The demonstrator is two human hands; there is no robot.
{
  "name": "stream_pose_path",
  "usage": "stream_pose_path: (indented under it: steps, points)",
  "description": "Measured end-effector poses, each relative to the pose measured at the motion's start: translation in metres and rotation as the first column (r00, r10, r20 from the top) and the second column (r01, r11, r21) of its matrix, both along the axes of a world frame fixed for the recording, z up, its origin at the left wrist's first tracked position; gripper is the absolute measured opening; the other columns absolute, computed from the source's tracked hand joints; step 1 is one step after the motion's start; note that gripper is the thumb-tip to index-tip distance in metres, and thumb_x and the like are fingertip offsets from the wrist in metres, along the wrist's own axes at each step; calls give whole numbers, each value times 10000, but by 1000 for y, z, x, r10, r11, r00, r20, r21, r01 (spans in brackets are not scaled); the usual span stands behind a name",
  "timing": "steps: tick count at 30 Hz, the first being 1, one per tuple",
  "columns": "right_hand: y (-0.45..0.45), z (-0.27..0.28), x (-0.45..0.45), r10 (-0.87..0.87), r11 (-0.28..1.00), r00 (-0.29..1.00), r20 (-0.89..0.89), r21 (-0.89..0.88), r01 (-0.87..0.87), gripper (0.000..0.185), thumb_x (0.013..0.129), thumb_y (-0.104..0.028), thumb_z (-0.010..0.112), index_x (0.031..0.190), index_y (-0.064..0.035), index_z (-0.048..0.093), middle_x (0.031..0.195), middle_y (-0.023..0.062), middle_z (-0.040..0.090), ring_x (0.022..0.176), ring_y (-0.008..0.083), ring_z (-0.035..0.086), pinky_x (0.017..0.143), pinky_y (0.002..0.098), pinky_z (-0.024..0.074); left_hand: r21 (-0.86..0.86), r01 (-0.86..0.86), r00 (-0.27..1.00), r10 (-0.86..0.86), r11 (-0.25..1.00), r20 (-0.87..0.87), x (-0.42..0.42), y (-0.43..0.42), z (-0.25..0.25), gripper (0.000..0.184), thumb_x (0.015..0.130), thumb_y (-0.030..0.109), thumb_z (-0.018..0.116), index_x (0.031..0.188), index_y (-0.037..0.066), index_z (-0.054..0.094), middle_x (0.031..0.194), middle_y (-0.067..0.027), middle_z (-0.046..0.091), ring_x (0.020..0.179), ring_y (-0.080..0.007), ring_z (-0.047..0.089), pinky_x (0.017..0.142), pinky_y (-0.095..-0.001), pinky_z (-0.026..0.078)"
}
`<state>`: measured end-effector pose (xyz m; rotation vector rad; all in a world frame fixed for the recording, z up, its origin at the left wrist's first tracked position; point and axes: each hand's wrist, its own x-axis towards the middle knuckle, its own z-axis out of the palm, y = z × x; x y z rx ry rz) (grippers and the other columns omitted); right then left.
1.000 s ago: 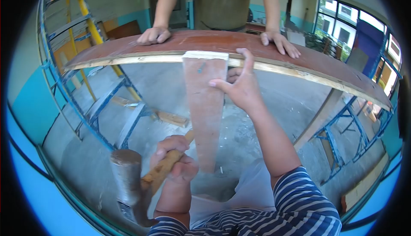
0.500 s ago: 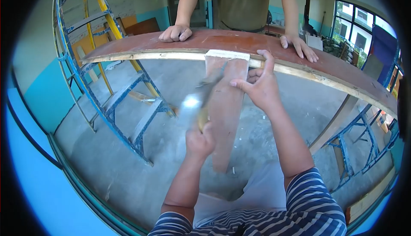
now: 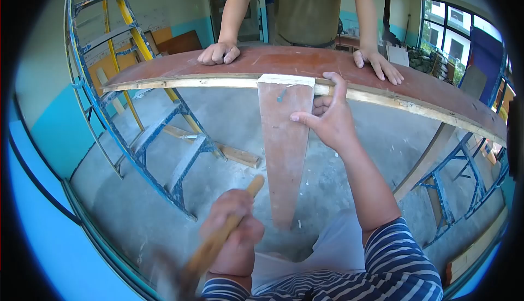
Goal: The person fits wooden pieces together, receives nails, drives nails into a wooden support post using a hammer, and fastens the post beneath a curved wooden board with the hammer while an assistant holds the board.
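My left hand (image 3: pixel 232 224) is wrapped round the wooden handle of a hammer (image 3: pixel 210 249). Its head, low at the left, is smeared by motion. My right hand (image 3: pixel 334 112) grips the upper right edge of a narrow reddish-brown board (image 3: pixel 284 142), with a finger over the tabletop-like panel's edge and the thumb on the board's face. This board hangs down against the edge of the long reddish-brown panel (image 3: pixel 273 58), its pale top end at the rim. A nail (image 3: pixel 281 94) sticks out of the board near the top.
Across the panel, a co-worker's two hands (image 3: pixel 218 53) (image 3: pixel 378 66) press on its surface. A blue and yellow stepladder (image 3: pixel 147 123) stands at left, another blue ladder (image 3: pixel 469 178) at right. A wood offcut (image 3: pixel 240 156) lies on the concrete floor (image 3: pixel 125 192).
My left hand has swung the hammer down and back from near the nail towards my body. My right hand keeps its hold on the board.
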<state>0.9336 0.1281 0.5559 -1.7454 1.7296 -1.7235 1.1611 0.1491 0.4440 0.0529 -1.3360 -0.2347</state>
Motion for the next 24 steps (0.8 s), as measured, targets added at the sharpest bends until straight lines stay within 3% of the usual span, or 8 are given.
stream_pose_path:
  steps: [3,5,11,15,18,20,22,24]
  points:
    - [-2,2,-1,18,1000,1000,16,-11,-17,1087,668,-284,927,1466,-71,220,881,192,681,809,262,678,783,379,547,-40,68,985,-74,997,-158,-28,-9,11,363,1016,413,531,970,56,566,847,-80,615,706,-200,598,604,-332,481]
    - [0,-1,0,40,999,998,42,3,-40,1085,671,-286,924,1465,-66,219,875,189,682,808,261,679,784,381,547,323,-334,904,204,885,376,-27,-41,-14,268,1029,371,526,998,105,548,775,-56,575,633,-199,570,589,-350,509]
    - [-1,0,0,4,1000,1000,4,-3,-4,1090,664,-275,927,1467,-73,219,855,162,675,790,250,675,772,382,547,-154,260,886,-299,953,-354,0,23,26,223,1019,360,555,1018,137,551,919,-54,586,681,-210,580,623,-361,510]
    - [1,-5,0,8,1000,1000,8,22,-8,1085,663,-284,924,1465,-74,224,854,157,671,792,262,675,776,383,547,147,-502,785,378,852,490,0,-39,-46,222,980,270,535,944,54,565,908,-64,608,730,-204,585,625,-323,481]
    - [-6,-6,-6,7,1000,1000,-17,-25,-7,1077,664,-298,920,1464,-83,232,839,151,671,795,265,676,776,384,543,242,-455,825,303,857,478,10,-35,-40,352,974,315,585,773,28,560,926,-122,646,733,-256,632,662,-342,527]
    - [-4,-7,-4,-21,999,999,-31,-35,20,1063,665,-228,931,1459,-94,236,826,124,674,777,200,670,739,339,543,187,32,993,-10,982,-116,7,10,8,428,967,510,602,937,86,548,832,-48,622,660,-217,581,605,-356,494]
    - [-7,-4,-5,-30,999,999,-36,-38,29,1058,666,-196,937,1455,-96,239,822,112,676,771,171,669,721,317,543,-46,193,948,-198,980,-249,4,19,16,521,943,584,593,869,71,537,825,-89,622,673,-213,589,627,-348,516]
    - [-5,-3,-4,-23,1000,999,-36,-20,23,1055,666,-201,937,1452,-91,242,826,116,677,776,179,674,721,320,544,196,-145,982,115,970,153,-12,-18,3,451,983,470,586,783,68,550,751,-86,612,638,-223,600,598,-343,508]
